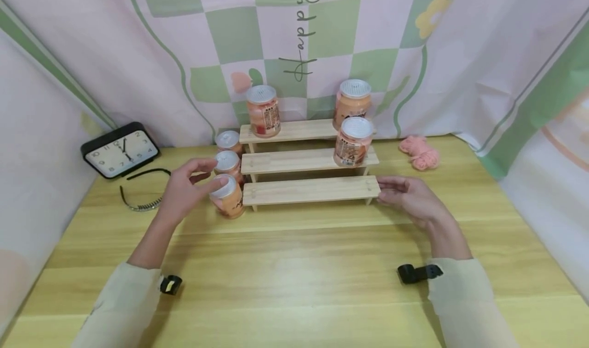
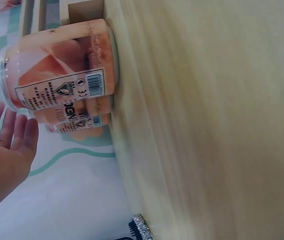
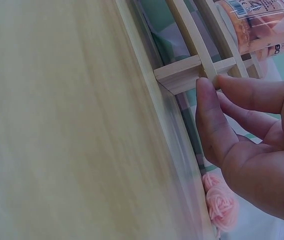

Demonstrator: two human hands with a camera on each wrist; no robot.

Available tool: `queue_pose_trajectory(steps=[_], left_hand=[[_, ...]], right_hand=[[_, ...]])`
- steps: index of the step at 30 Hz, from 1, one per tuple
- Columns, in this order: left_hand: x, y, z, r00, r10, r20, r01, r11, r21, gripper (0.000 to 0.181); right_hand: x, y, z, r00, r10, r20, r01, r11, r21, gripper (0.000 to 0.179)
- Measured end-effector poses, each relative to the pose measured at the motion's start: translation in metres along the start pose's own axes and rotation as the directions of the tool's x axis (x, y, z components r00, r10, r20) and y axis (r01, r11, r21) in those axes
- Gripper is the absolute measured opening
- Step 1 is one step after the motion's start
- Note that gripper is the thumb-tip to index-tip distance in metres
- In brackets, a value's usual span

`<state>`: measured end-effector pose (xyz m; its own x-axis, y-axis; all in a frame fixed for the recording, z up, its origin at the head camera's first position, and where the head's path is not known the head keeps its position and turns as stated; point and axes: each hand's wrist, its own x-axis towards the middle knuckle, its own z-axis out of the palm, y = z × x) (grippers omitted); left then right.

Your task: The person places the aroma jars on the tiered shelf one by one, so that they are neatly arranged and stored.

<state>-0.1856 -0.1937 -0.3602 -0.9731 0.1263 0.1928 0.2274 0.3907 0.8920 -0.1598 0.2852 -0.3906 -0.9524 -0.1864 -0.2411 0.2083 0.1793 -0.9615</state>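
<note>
A three-step wooden shelf [image 1: 311, 191] stands on the table. At its right end my right hand [image 1: 409, 197] pinches the lowest board between thumb and fingers; the right wrist view shows the fingertips [image 3: 208, 95] at the board's corner. My left hand [image 1: 186, 187] is beside the front orange can [image 1: 228, 201], thumb overlapping its white lid, fingers fairly straight. Behind that can stand a middle can [image 1: 228, 163] and a rear can [image 1: 228, 140], lined up along the shelf's left side. One can [image 1: 264, 114] sits left on the top step, another [image 1: 352, 102] right, and one [image 1: 353, 142] right on the middle step.
A black-framed clock [image 1: 120, 150] stands at the back left, with a dark headband [image 1: 142, 205] lying before it. Pink yarn [image 1: 419, 153] lies at the back right. A checked curtain [image 1: 285, 31] hangs directly behind the shelf.
</note>
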Motion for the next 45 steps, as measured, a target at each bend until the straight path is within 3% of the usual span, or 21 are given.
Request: queue_pose_trajectory(steps=[9, 16, 20, 30, 36, 45], left_hand=[[-0.001, -0.008, -0.004, 0.991, -0.002, 0.134, -0.011, 0.995, 0.099, 0.054], [0.002, -0.014, -0.011, 0.970, -0.023, 0.243, -0.002, 0.995, 0.104, 0.061], [0.002, -0.017, -0.013, 0.962, -0.030, 0.271, 0.004, 0.995, 0.096, 0.065], [0.002, -0.019, -0.013, 0.968, -0.038, 0.249, 0.026, 0.998, 0.049, 0.062], [0.000, -0.011, -0.015, 0.974, -0.033, 0.226, 0.024, 0.999, 0.042, 0.063], [0.003, 0.002, -0.016, 0.987, 0.044, 0.154, -0.043, 0.999, -0.008, 0.057]], right_hand=[[0.002, -0.002, 0.000, 1.000, -0.007, -0.004, 0.007, 1.000, -0.009, 0.060], [0.001, -0.002, 0.000, 1.000, -0.016, -0.002, 0.016, 1.000, -0.011, 0.058], [0.001, -0.001, -0.001, 1.000, -0.015, -0.008, 0.015, 1.000, -0.013, 0.058], [0.000, 0.000, -0.002, 1.000, -0.017, -0.006, 0.017, 1.000, -0.025, 0.058], [0.000, 0.000, -0.001, 1.000, -0.019, -0.003, 0.019, 0.999, -0.028, 0.058], [0.000, -0.001, -0.001, 1.000, -0.025, 0.001, 0.025, 1.000, -0.018, 0.057]])
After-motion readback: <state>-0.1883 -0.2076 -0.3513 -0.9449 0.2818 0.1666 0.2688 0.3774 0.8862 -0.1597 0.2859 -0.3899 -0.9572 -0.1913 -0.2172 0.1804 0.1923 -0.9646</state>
